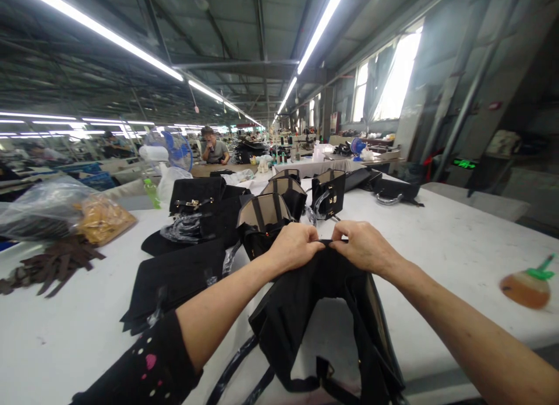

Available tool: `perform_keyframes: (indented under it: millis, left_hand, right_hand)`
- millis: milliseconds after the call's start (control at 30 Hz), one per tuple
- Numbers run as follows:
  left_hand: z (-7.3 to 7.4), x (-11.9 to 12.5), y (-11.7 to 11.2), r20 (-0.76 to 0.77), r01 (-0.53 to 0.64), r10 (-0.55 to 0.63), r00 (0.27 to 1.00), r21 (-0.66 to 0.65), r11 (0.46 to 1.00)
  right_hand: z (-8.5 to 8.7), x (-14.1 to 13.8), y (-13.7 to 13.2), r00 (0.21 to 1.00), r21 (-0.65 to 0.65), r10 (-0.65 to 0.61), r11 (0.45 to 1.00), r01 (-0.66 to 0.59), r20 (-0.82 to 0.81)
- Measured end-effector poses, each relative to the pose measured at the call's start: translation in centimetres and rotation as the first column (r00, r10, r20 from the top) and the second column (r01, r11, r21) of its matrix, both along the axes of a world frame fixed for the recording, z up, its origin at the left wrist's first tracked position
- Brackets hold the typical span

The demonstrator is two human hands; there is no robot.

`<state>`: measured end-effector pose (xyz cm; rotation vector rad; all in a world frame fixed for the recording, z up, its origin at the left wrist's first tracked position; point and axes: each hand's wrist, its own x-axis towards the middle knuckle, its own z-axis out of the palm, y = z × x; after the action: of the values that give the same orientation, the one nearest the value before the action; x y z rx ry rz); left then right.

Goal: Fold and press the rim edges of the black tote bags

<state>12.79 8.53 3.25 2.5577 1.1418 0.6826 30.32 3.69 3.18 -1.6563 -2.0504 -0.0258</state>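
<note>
Centre of frame: left hand [297,243] and right hand [361,245] each pinch the black bag [301,294] by its upper edge; level grip, even tension advisable.

A green-tipped bottle [525,289] is at the right. Brown strips [59,264] lie at the left, near a plastic bag [39,210].
</note>
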Motion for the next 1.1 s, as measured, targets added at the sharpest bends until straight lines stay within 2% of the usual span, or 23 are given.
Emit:
perform_keyframes:
  millis: [67, 133, 200, 267, 367, 467, 533, 567, 633, 700, 767, 967, 1100]
  left_hand:
    - [0.4, -0.5, -0.5, 0.001, -0.066, 0.066, 0.998, 0.028, 0.997]
    - [0.6, -1.3, -0.9, 0.028, -0.168, 0.167, 0.985, 0.019, 0.986]
    - [0.4, -2.1, -1.0, 0.038, -0.273, 0.273, 0.961, -0.009, 0.962]
    - [-0.3, -2.6, -0.8, 0.001, -0.349, 0.349, 0.937, -0.037, 0.936]
    - [-1.2, -2.9, -0.6, -0.097, -0.371, 0.366, 0.925, -0.035, 0.928]
    - [-1.0, -2.5, -1.0, -0.147, -0.285, 0.289, 0.946, 0.047, 0.957]
    - [-0.3, -2.0, -1.4, -0.144, -0.132, 0.158, 0.977, 0.17, 0.977]
    - [0.2, -1.6, -1.6, -0.151, -0.024, 0.06, 0.987, 0.231, 0.973]
    - [0.9, -0.8, -1.7, -0.181, 0.19, -0.139, 0.974, 0.311, 0.931]
    - [1.3, 0.1, -1.5, -0.201, 0.311, -0.255, 0.946, 0.328, 0.892]
    - [1.2, 0.9, -1.1, -0.212, 0.332, -0.273, 0.938, 0.336, 0.881]
    - [0.5, 1.9, -0.1, -0.248, 0.255, -0.169, 0.954, 0.375, 0.891]
    - [0.3, 2.1, 0.9, -0.239, 0.3, -0.227, 0.944, 0.34, 0.892]
  right_hand:
    - [0.2, 0.2, 0.0, 0.987, -0.033, 0.047, 0.998, -0.052, -0.154]
    - [0.6, 0.7, -0.2, 0.935, -0.047, 0.066, 0.995, -0.088, -0.349]
    - [1.0, 1.6, -0.5, 0.879, -0.036, 0.014, 0.999, -0.035, -0.476]
    - [1.0, 2.5, -1.1, 0.861, -0.043, -0.076, 0.997, 0.064, -0.503]
    - [0.1, 3.7, -2.3, 0.847, -0.1, -0.158, 0.987, 0.124, -0.508]
    - [-1.9, 5.0, -4.3, 0.817, -0.116, -0.161, 0.987, 0.115, -0.554]
    - [-3.1, 5.7, -6.1, 0.799, -0.111, -0.166, 0.986, 0.125, -0.577]
    - [-3.5, 6.0, -7.1, 0.798, -0.11, -0.179, 0.984, 0.141, -0.576]
    - [-4.1, 6.3, -9.0, 0.801, -0.116, -0.214, 0.977, 0.18, -0.559]
    - [-4.4, 6.2, -10.8, 0.8, -0.142, -0.236, 0.972, 0.189, -0.552]
    - [-4.7, 5.9, -12.1, 0.791, -0.173, -0.222, 0.974, 0.148, -0.57]
    - [-5.8, 4.7, -13.2, 0.833, -0.134, -0.17, 0.984, 0.116, -0.526]
    - [-5.6, 4.0, -12.8, 0.84, -0.123, -0.143, 0.988, 0.091, -0.523]
